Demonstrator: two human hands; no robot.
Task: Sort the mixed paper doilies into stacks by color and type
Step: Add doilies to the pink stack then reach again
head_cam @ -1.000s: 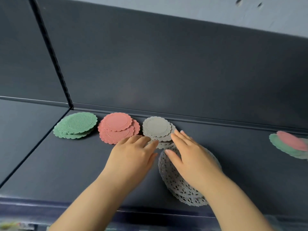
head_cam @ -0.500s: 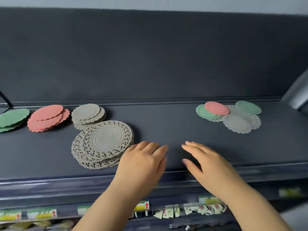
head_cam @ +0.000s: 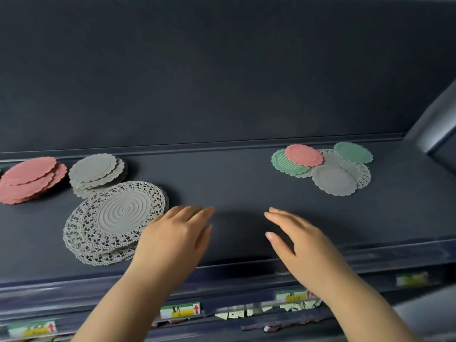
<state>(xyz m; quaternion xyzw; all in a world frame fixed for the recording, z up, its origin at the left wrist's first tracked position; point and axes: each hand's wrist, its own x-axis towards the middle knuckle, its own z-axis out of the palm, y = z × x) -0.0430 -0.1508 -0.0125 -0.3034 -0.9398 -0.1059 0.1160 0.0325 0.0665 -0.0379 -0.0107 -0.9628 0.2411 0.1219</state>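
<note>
On the dark shelf (head_cam: 234, 178) a stack of large white lace doilies (head_cam: 111, 220) lies at the left front. Behind it sit a stack of small grey doilies (head_cam: 96, 169) and a stack of pink doilies (head_cam: 29, 178). At the right back lies the mixed pile: a pink doily (head_cam: 303, 155) on a green one (head_cam: 283, 162), another green one (head_cam: 354, 153), a grey one (head_cam: 333, 180) and lace (head_cam: 362, 174) beneath. My left hand (head_cam: 177, 238) hovers by the lace stack's right edge, fingers straight, empty. My right hand (head_cam: 298, 240) hovers mid-shelf, fingers straight, empty.
The shelf's back wall rises right behind the stacks. A raised front lip (head_cam: 246, 272) runs along the shelf edge, with price labels (head_cam: 180, 311) on the rail below. A slanted grey panel (head_cam: 436, 124) closes the right end.
Both hands left the lace stack and moved right over the bare middle of the shelf. The view swung right, so the mixed pile is now in view and the green stack has left it.
</note>
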